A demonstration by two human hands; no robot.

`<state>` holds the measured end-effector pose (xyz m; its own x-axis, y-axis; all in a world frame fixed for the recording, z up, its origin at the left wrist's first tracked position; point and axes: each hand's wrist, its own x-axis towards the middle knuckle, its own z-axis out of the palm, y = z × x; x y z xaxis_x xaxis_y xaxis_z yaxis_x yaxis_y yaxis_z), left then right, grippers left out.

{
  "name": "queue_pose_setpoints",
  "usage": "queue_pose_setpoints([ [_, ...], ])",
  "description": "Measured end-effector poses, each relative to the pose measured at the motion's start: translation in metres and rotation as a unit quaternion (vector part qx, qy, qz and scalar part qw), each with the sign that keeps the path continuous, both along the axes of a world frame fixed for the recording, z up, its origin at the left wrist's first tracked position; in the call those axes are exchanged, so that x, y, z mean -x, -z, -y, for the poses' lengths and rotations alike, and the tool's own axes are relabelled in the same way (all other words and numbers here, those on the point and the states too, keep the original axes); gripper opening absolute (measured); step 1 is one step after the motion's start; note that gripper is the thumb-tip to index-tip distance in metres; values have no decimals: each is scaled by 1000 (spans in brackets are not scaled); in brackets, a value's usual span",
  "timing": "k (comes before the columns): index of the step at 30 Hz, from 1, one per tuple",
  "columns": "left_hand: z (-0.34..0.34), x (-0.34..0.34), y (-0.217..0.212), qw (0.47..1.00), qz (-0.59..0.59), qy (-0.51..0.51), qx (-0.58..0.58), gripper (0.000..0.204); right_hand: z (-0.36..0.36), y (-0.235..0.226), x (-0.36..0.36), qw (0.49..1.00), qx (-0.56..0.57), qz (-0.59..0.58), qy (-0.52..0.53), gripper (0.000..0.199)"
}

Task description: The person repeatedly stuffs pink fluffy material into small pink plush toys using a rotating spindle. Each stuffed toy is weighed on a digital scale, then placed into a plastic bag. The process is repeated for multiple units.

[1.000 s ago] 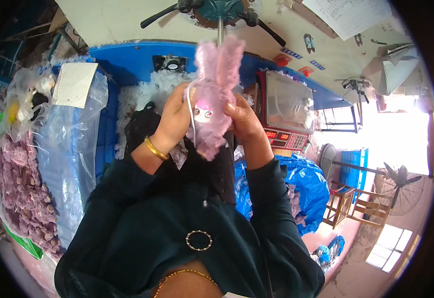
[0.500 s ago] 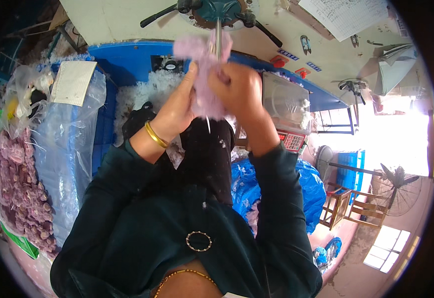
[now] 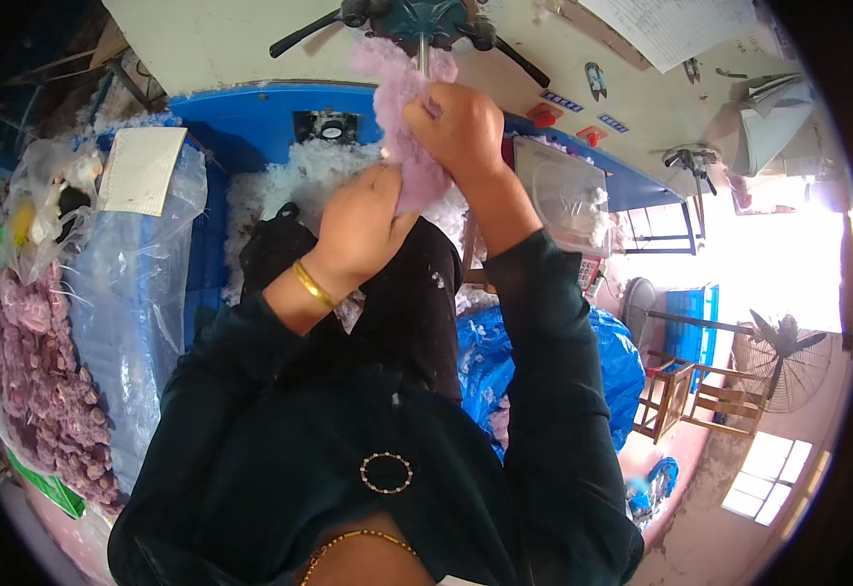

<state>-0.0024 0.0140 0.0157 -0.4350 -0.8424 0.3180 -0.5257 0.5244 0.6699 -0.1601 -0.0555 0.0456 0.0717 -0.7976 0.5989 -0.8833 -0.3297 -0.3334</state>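
Observation:
A fluffy pinkish-purple plush piece [image 3: 402, 117] hangs from the metal tube [image 3: 423, 57] of a dark green machine head [image 3: 421, 18] at the top. My right hand [image 3: 460, 129] is closed on its right side just below the tube, fingers curled in. Lower down and to the left, my left hand [image 3: 363, 223] grips the bottom of the plush, its back toward me. A gold bangle circles my left wrist. The plush covers the tube's end, and its far side is hidden.
White stuffing fluff [image 3: 333, 161] lies heaped below the blue-edged bench [image 3: 250, 105]. At left, a clear plastic bag holds many purple plush pieces [image 3: 50, 381], beside a notepad [image 3: 143, 171]. A scale [image 3: 563, 195], a blue bag [image 3: 602, 361] and a standing fan [image 3: 778, 361] are at right.
My left hand has moved down and closed round the plush's lower end, its thumb no longer upright. The right hand has shifted slightly up and left. The plush top leans further left.

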Motion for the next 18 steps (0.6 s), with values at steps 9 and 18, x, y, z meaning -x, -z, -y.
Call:
queue_pose_setpoints([
  [9, 68, -3, 26, 564, -582, 168, -561, 24, 44, -14, -14, 981, -100, 7, 163, 33],
  [18, -7, 34, 17, 744, -527, 45, -407, 12, 8, 0, -10, 985, -75, 36, 152, 29],
])
